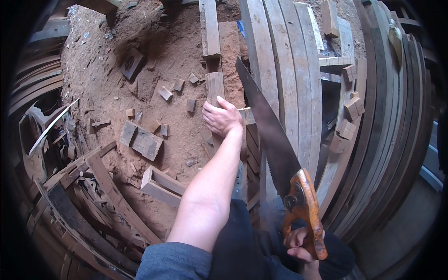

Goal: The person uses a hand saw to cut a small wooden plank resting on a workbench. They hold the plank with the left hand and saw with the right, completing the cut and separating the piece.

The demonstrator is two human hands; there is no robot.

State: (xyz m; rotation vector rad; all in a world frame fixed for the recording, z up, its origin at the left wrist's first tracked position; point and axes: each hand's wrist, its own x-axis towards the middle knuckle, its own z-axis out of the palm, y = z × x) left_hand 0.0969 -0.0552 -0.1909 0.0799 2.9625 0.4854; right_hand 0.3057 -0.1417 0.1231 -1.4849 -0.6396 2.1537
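Observation:
My right hand is wrapped round the worn orange handle of a handsaw. Its long dark blade points up and away, tip toward the far middle, over the edge of the grey planks. My left arm reaches forward, and my left hand grips a short wooden beam, thumb on top and fingers over its left side. The beam's near part is partly hidden under the hand and forearm. Between blade and left hand there is a gap. Just beyond the beam lies another squared timber.
Long grey planks run along the right of the beam, with more stacked boards farther right. Small offcuts and a two-part block lie on the sawdust-covered ground. Scrap wood is heaped at lower left.

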